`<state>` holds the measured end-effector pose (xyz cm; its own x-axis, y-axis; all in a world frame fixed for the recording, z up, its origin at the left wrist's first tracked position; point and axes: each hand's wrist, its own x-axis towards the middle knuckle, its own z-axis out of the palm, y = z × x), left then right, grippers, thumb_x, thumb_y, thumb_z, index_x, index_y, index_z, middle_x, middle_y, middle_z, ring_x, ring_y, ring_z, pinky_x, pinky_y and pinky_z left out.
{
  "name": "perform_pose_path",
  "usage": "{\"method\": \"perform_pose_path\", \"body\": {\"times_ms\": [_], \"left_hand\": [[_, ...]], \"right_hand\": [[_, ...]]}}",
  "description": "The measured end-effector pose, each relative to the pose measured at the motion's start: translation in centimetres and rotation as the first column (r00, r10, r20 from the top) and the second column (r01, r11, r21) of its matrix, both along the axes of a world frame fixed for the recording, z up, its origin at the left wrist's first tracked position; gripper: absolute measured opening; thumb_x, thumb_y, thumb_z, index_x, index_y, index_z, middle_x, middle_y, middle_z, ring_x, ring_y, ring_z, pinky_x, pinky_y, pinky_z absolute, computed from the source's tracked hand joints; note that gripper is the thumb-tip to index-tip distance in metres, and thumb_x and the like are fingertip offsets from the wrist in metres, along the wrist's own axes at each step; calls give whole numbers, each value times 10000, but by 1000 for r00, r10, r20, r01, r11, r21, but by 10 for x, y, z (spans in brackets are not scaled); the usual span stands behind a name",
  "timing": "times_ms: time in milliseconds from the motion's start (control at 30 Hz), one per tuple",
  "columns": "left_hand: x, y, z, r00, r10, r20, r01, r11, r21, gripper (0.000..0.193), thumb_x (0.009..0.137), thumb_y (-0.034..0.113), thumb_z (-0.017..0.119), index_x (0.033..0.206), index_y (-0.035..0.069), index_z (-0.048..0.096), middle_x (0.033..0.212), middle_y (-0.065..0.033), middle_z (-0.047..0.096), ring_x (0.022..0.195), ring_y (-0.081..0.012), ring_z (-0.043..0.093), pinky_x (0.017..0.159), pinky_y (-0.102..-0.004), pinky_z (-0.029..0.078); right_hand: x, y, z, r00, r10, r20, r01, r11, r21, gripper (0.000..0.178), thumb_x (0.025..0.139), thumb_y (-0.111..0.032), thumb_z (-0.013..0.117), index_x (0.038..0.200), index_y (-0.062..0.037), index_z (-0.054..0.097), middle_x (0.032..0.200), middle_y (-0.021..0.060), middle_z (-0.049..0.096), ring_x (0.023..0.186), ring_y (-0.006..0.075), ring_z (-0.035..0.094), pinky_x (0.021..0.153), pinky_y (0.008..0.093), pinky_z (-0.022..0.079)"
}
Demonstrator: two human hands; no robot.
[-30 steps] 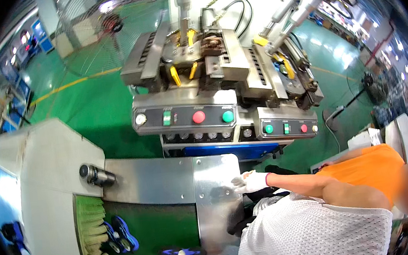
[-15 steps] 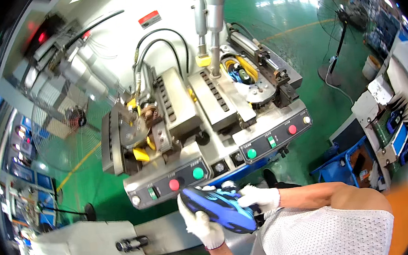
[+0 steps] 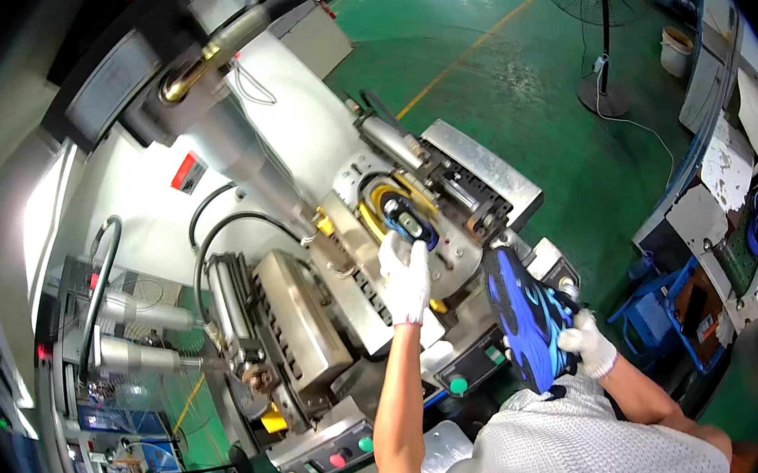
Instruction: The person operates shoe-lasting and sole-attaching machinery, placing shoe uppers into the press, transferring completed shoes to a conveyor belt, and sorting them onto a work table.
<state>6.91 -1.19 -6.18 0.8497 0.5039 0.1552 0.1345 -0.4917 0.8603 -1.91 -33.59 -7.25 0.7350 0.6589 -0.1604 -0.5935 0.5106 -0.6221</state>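
Clock directions are taken from the loose shoe (image 3: 526,327), a blue-and-black trainer held in the air before the machine (image 3: 291,313), with its length running roughly from 11 to 5 o'clock and its sole toward 9. The right hand (image 3: 588,347), gloved, lies against it at 4 o'clock; the fingers are closed on the upper near the lower end, a hold that leaves the sole uncovered and probably serves to park the shoe clear of the other hand. The seated shoe (image 3: 408,224) lies between 10 and 11 o'clock, in the machine, beside yellow pads (image 3: 418,192) that presumably cradle it without marking it. The left hand (image 3: 406,279), at 10 o'clock, reaches up to the near end of that shoe with thumb and fingers spread around it (whether they pinch it or merely touch it cannot be told). The right hand alone carries the loose shoe, which apparently frees the left for this reach. At 8 o'clock are a green button (image 3: 458,385) and, farther out, a red button (image 3: 338,460); both are mounted at the machine's front edge, likely for easy reach. A blue crate (image 3: 648,325) is at 3 o'clock, off to the side. Between 12 and 1 o'clock, a fan (image 3: 605,23) stands on the floor, well apart from the machine.
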Motion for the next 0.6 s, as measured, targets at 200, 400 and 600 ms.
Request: {"method": "perform_pose_path", "body": {"times_ms": [200,400,600], "left_hand": [[129,45,-85,974,218,-54,-181,904,386,725,822,282,756,1436,17,475,1375,-275,536,1292,-423,533,1102,-465,429],[158,102,-83,931,231,-283,-117,923,367,575,783,273,721,1302,77,568,1173,-239,659,1062,-373,678,932,-438,536],[86,52,48,936,245,-253,-261,965,-33,499,799,287,762,1236,90,626,1143,-156,695,1030,-258,681,923,-366,526]], "right_hand": [[8,-27,44,969,-242,-59,241,970,-13,856,766,-176,820,1474,99,426,1316,239,649,1135,341,695,1000,462,573],[-2,-22,23,943,-320,-91,278,907,-317,696,825,-183,776,1420,57,506,1274,133,667,1082,215,674,966,396,555],[48,16,42,934,-165,315,330,737,-590,416,827,-177,754,1194,7,687,971,36,711,908,133,630,848,343,532]]}}
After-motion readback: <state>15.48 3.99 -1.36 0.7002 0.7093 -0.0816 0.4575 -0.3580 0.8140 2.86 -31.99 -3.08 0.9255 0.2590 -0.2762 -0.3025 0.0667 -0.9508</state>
